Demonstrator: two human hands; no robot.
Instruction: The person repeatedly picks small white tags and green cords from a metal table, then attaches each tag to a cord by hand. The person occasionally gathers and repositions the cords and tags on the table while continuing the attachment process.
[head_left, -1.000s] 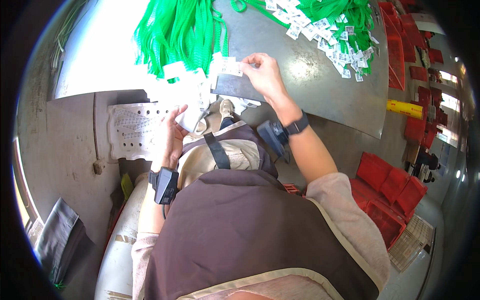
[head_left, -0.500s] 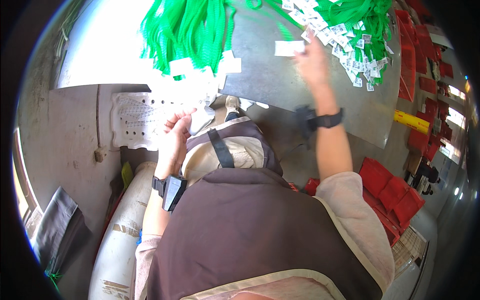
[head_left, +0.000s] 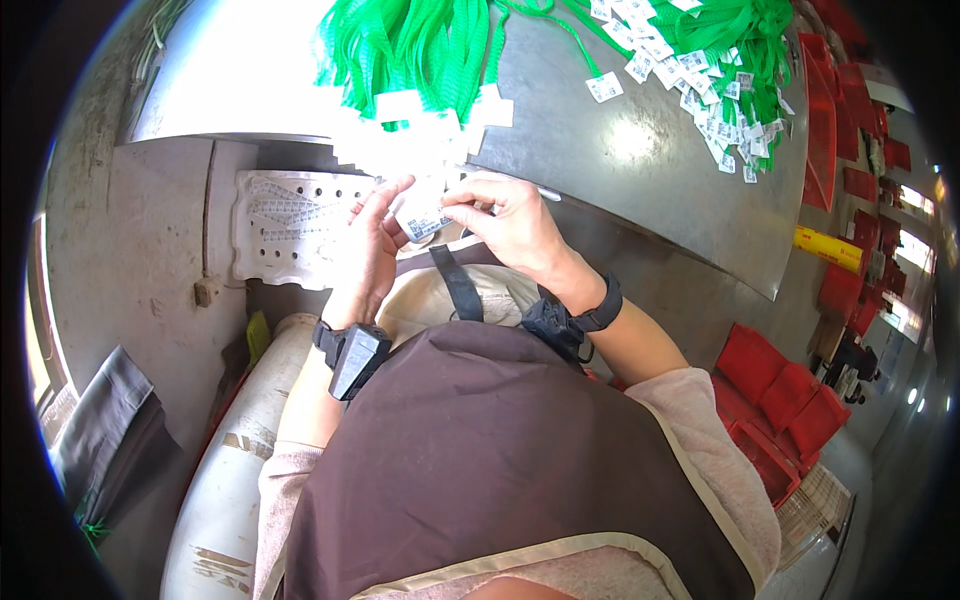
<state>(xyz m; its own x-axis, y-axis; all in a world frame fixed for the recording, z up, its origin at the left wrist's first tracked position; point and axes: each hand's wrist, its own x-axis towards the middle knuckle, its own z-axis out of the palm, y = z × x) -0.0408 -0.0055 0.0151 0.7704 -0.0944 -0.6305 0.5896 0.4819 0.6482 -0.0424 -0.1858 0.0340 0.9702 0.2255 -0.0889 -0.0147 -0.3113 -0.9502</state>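
Just off the table's front edge, a white label sheet (head_left: 428, 222) with dark print is held between my hands. My left hand (head_left: 372, 262) grips its left side, thumb and fingers closed around it. From the other side my right hand (head_left: 520, 225) pinches the sheet's edge between thumb and fingertips. Beyond them, a bunch of green mesh sleeves (head_left: 405, 55) lies on the metal table (head_left: 640, 150), white labels at its near ends, partly washed out by glare. A single green sleeve with a white label (head_left: 604, 87) lies to its right.
At the far right is a pile of labelled green sleeves (head_left: 745, 100). A white perforated plastic stool (head_left: 262, 225) stands below the table at left. Beside my left arm is a large white roll (head_left: 235, 480). Red bins (head_left: 770, 390) are to the right.
My right hand has left the tabletop and come down left to the label sheet at my left hand. The label it had over the table now lies there on a green sleeve.
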